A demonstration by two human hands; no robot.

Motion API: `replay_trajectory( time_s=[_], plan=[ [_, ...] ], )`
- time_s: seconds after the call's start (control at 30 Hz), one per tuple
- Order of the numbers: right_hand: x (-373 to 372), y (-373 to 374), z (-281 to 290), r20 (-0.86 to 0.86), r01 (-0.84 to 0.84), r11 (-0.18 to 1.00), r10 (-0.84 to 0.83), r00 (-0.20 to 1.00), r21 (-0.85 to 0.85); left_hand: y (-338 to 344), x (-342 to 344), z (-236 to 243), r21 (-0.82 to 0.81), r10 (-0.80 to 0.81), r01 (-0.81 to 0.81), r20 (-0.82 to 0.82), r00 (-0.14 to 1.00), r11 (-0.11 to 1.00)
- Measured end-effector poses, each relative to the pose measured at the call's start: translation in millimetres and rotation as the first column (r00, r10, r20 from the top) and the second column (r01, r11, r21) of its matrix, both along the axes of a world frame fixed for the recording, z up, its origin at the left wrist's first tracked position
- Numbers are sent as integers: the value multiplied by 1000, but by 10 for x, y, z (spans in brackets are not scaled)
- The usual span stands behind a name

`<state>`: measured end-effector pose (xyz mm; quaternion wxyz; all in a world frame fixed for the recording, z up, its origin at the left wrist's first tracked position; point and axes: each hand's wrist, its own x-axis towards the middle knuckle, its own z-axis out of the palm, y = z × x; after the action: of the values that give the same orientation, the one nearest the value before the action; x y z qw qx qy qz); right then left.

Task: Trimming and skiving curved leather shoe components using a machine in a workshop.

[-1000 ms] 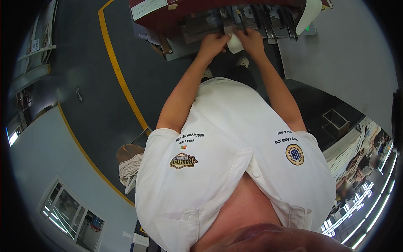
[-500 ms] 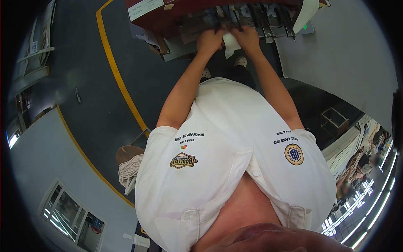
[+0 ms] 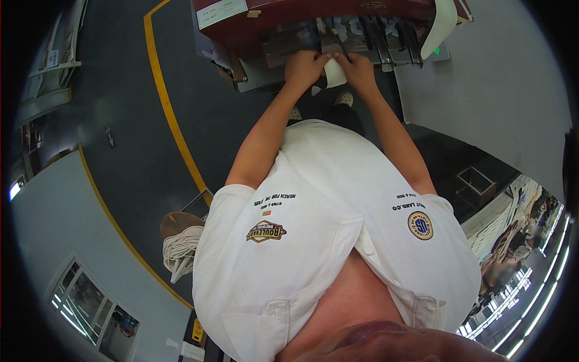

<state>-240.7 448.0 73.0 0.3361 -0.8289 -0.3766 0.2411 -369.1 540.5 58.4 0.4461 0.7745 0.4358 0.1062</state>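
Observation:
Both my hands are at the front of a dark red machine (image 3: 283,23) with metal guide pieces (image 3: 375,42) along its opening. A white piece (image 3: 335,75) that looks like cloth hangs between them. My left hand (image 3: 303,69) has its fingertips closed at the upper left edge of this piece. From the other side, my right hand (image 3: 359,72) pinches its upper edge, the two sets of fingertips almost touching. The fingertips are partly hidden, and they lie just in front of a narrow metal guide (image 3: 330,42).
A white curved sheet (image 3: 440,27) hangs at the machine's right end, beside a grey panel (image 3: 482,72). Behind me on the left is a stool (image 3: 184,223) with a bundle of white cord (image 3: 183,248). A yellow line (image 3: 169,111) crosses the dark floor. A metal frame (image 3: 476,181) stands right.
My view has shifted, so the machine sits slightly lower in the picture. My fingertips have drawn together at the top of the white piece, which now hangs flatter and wider between them.

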Motion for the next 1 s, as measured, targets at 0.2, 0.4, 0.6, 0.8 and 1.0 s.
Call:
replay_trajectory(
  time_s=[0.2,0.4,0.6,0.8,1.0],
  plan=[
    [57,90,8,132,-50,999,49,990,4,-43,20,111,-109,75,-72,25,997,991],
    [56,85,-48,181,12,998,-24,983,63,-46,113,110,-75,123,-122,17,992,990],
    [-19,-68,-140,26,28,999,-29,999,40,7,8,68,-91,40,-31,96,995,995],
    [56,121,-36,160,52,998,-48,986,-22,21,49,162,-139,94,-85,58,994,987],
    [71,-475,16,31,111,977,-119,992,182,-44,-188,36,-166,-16,33,97,995,986]
  ],
)
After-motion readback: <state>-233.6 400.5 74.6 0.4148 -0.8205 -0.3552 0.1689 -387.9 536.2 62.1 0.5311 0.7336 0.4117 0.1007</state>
